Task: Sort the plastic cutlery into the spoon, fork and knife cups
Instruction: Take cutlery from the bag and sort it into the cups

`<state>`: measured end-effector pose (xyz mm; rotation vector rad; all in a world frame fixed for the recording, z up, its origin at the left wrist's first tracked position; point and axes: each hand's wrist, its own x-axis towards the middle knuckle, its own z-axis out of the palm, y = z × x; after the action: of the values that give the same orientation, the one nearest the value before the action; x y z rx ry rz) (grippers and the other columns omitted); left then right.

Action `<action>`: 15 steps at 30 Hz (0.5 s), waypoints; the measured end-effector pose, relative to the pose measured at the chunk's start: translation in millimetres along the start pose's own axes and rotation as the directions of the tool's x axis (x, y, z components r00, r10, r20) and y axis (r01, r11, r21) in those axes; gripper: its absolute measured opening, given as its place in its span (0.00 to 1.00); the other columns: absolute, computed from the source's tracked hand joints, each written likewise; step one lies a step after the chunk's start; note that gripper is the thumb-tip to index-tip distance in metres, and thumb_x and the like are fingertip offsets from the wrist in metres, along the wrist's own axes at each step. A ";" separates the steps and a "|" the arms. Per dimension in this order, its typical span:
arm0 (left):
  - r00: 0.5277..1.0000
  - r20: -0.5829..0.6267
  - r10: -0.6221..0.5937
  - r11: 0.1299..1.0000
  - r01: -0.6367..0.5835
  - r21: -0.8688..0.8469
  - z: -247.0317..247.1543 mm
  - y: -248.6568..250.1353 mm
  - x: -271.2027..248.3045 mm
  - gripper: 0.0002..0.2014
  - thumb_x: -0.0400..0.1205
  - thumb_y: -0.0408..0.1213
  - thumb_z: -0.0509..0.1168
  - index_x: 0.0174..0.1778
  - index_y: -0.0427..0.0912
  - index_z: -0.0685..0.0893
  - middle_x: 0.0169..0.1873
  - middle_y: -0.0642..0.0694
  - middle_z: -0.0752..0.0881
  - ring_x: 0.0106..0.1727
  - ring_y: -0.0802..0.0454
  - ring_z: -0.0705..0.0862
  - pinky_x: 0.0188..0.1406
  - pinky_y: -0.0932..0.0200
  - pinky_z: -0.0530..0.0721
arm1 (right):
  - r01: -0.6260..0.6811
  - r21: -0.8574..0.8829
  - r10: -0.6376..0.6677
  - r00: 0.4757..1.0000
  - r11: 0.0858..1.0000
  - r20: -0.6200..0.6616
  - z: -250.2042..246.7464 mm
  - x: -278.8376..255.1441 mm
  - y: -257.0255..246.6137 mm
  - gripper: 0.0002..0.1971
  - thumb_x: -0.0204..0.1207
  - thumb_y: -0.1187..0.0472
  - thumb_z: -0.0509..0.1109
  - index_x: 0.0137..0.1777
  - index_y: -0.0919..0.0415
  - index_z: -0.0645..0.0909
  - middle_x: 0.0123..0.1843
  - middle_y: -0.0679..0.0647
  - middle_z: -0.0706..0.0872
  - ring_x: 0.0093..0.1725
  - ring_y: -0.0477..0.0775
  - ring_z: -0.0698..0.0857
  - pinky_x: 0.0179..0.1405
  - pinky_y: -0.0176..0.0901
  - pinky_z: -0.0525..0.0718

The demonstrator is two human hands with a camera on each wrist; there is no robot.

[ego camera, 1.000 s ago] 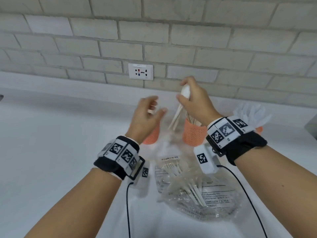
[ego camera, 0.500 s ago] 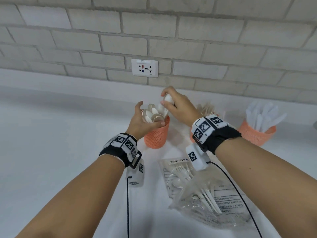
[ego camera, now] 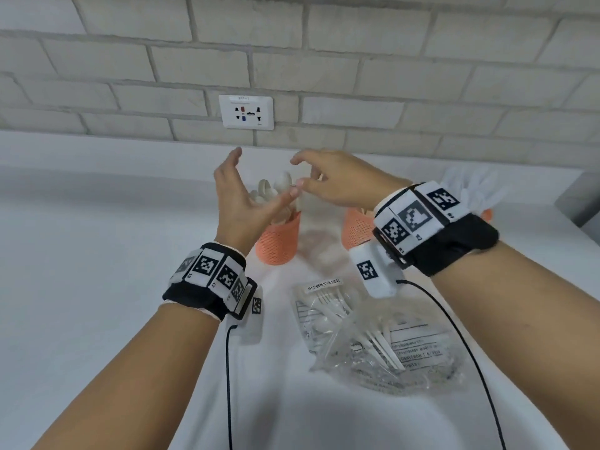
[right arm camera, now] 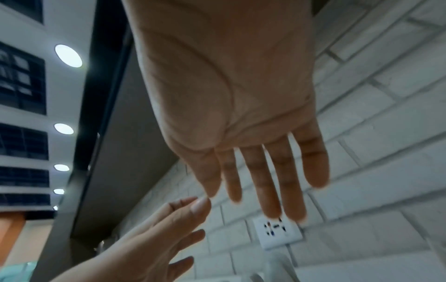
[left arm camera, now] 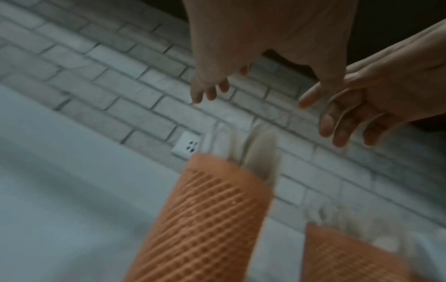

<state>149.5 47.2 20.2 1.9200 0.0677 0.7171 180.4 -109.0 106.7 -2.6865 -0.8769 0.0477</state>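
Spoon cup (ego camera: 279, 238): orange mesh, upright on the white worktop (ego camera: 97, 254), holding a bunch of white spoons (ego camera: 279, 186) bowls-up. Exact spoon count not readable; several at least. Handles down probably so the type shows at a glance.

Three orange cups in all along the back of the worktop, in a row below the brick wall (ego camera: 324, 60). The middle cup (ego camera: 355, 228) was mostly hidden by the right wrist; its contents were blurred, likely forks. The far-right cup (ego camera: 487, 214) showed only a sliver of rim beneath a fan of white knives (ego camera: 470, 190).

Left hand (ego camera: 240, 203) hovered just above the spoon cup, palm turned inward, fingers straight and empty. Right hand (ego camera: 337, 183) hovered beside it, fingers loosely spread, nothing held; the right wrist view confirmed an open palm. Thumb tips of the two hands were close together, contact uncertain. Judged: a spoon drop completed, hands released.

Nearer the person lay two clear plastic bags (ego camera: 373, 339), overlapping, with white cutlery left inside, several pieces, uncountable through the crumpled film. So sorting appeared unfinished; next reach likely back to the bags.

One wall socket (ego camera: 246, 112) above the cups. Marker bands on both wrists, cables trailing down.
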 end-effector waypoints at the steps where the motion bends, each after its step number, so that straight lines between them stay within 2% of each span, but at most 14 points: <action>1: 0.995 -0.039 0.094 0.996 -0.093 0.012 -0.2 11.8 -5.3 0.46 0.65 0.54 0.75 0.74 0.38 0.62 0.66 0.46 0.65 0.70 0.53 0.65 0.67 0.75 0.62 | -0.003 -0.013 0.003 1.000 1.000 0.031 -8.0 -12.6 -0.3 0.16 0.82 0.50 0.59 0.68 0.52 0.74 0.57 0.54 0.80 0.55 0.53 0.77 0.55 0.44 0.73; 2: 0.986 -0.055 0.157 0.988 -0.156 0.017 1.3 22.0 -11.7 0.37 0.69 0.48 0.74 0.68 0.36 0.66 0.62 0.46 0.67 0.66 0.53 0.68 0.62 0.80 0.62 | -0.010 -0.028 0.012 0.998 1.000 0.066 -14.1 -26.6 -0.1 0.13 0.82 0.52 0.60 0.61 0.53 0.78 0.49 0.50 0.80 0.50 0.51 0.76 0.49 0.40 0.71; 4: 0.982 0.001 0.190 0.982 -0.190 0.003 7.7 42.3 -28.2 0.20 0.72 0.36 0.70 0.57 0.39 0.72 0.54 0.46 0.70 0.57 0.51 0.72 0.54 0.81 0.66 | -0.032 -0.053 0.039 0.991 0.998 0.131 -20.7 -56.5 2.9 0.07 0.81 0.57 0.62 0.44 0.55 0.80 0.36 0.45 0.79 0.43 0.51 0.78 0.42 0.41 0.72; 5: 0.981 0.093 0.172 0.985 -0.173 0.001 11.8 51.3 -38.1 0.14 0.73 0.33 0.68 0.50 0.43 0.73 0.51 0.48 0.71 0.53 0.51 0.74 0.51 0.77 0.68 | -0.057 -0.057 0.066 0.983 0.997 0.169 -21.1 -71.9 5.9 0.09 0.80 0.60 0.63 0.38 0.56 0.79 0.32 0.45 0.80 0.40 0.51 0.80 0.39 0.42 0.75; 6: 0.961 0.241 0.138 0.989 -0.145 0.009 15.2 57.4 -47.3 0.10 0.73 0.30 0.67 0.44 0.46 0.73 0.48 0.50 0.71 0.51 0.51 0.76 0.49 0.71 0.70 | -0.099 -0.034 0.104 0.968 0.994 0.229 -19.6 -84.0 9.9 0.10 0.79 0.62 0.63 0.35 0.57 0.79 0.31 0.46 0.82 0.36 0.50 0.82 0.37 0.40 0.78; 7: 0.895 0.434 0.102 0.991 -0.131 0.036 18.7 62.8 -59.0 0.11 0.74 0.29 0.67 0.39 0.49 0.74 0.47 0.52 0.71 0.51 0.53 0.76 0.49 0.66 0.70 | -0.149 0.003 0.141 0.943 0.989 0.300 -16.3 -97.1 15.1 0.10 0.78 0.63 0.64 0.35 0.58 0.81 0.31 0.47 0.84 0.33 0.48 0.84 0.35 0.37 0.81; 8: 0.772 0.631 0.075 0.987 -0.148 0.064 22.4 65.4 -70.8 0.12 0.75 0.29 0.68 0.36 0.52 0.76 0.50 0.52 0.72 0.53 0.55 0.76 0.52 0.64 0.70 | -0.183 0.029 0.159 0.915 0.983 0.371 -12.0 -109.6 19.8 0.10 0.78 0.63 0.64 0.35 0.58 0.82 0.32 0.48 0.86 0.32 0.46 0.86 0.34 0.36 0.83; 9: 0.609 0.793 0.035 0.981 -0.174 0.090 26.3 67.8 -83.2 0.10 0.76 0.31 0.68 0.36 0.53 0.79 0.56 0.51 0.71 0.59 0.56 0.75 0.57 0.61 0.70 | -0.207 0.043 0.168 0.883 0.977 0.438 -6.1 -120.6 25.0 0.10 0.78 0.63 0.65 0.35 0.56 0.82 0.32 0.48 0.87 0.31 0.45 0.86 0.35 0.35 0.84; 10: 0.449 0.893 -0.021 0.970 -0.205 0.126 31.0 68.4 -94.8 0.08 0.77 0.34 0.68 0.38 0.54 0.83 0.64 0.50 0.69 0.65 0.55 0.72 0.63 0.58 0.70 | -0.230 0.042 0.180 0.850 0.972 0.495 1.5 -130.3 30.0 0.10 0.78 0.62 0.66 0.35 0.56 0.84 0.32 0.47 0.87 0.31 0.44 0.87 0.37 0.34 0.85; 11: 0.337 0.937 -0.095 0.950 -0.250 0.187 36.9 67.2 -105.1 0.07 0.79 0.37 0.66 0.43 0.55 0.86 0.70 0.48 0.66 0.71 0.52 0.68 0.69 0.53 0.68 | -0.246 0.025 0.194 0.820 0.969 0.538 11.0 -138.1 35.2 0.09 0.77 0.62 0.67 0.38 0.57 0.86 0.33 0.47 0.87 0.33 0.45 0.87 0.40 0.35 0.85; 12: 0.289 0.941 -0.175 0.913 -0.309 0.265 43.6 64.6 -113.9 0.08 0.81 0.41 0.64 0.50 0.55 0.88 0.75 0.46 0.63 0.75 0.49 0.64 0.73 0.49 0.66 | -0.254 -0.003 0.212 0.803 0.967 0.557 20.6 -144.6 38.8 0.08 0.77 0.61 0.67 0.42 0.60 0.88 0.35 0.48 0.88 0.35 0.46 0.87 0.43 0.37 0.85; 13: 0.290 0.926 -0.242 0.859 -0.381 0.343 50.7 61.0 -119.6 0.12 0.82 0.44 0.62 0.57 0.53 0.87 0.76 0.43 0.62 0.76 0.45 0.63 0.75 0.47 0.65 | -0.260 -0.040 0.239 0.800 0.965 0.551 32.1 -148.9 43.2 0.09 0.77 0.59 0.67 0.45 0.61 0.88 0.38 0.50 0.89 0.38 0.48 0.86 0.45 0.40 0.85; 14: 0.327 0.904 -0.275 0.802 -0.441 0.403 57.2 58.0 -122.7 0.16 0.82 0.46 0.62 0.64 0.51 0.83 0.75 0.41 0.64 0.76 0.41 0.64 0.74 0.46 0.66 | -0.269 -0.071 0.266 0.810 0.960 0.523 43.3 -152.6 46.6 0.10 0.77 0.58 0.66 0.46 0.62 0.88 0.41 0.52 0.88 0.40 0.50 0.85 0.44 0.41 0.84; 15: 0.376 0.884 -0.278 0.760 -0.476 0.442 62.0 55.0 -123.8 0.19 0.81 0.45 0.63 0.68 0.46 0.80 0.72 0.39 0.67 0.73 0.40 0.68 0.71 0.47 0.70 | -0.284 -0.083 0.288 0.829 0.955 0.480 54.6 -155.3 49.0 0.12 0.79 0.57 0.65 0.42 0.63 0.86 0.39 0.52 0.86 0.37 0.49 0.83 0.39 0.38 0.81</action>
<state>65.0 -72.5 -6.4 2.7806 -0.6363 -0.5670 75.3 -221.0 29.8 -2.8339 -0.5800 0.8274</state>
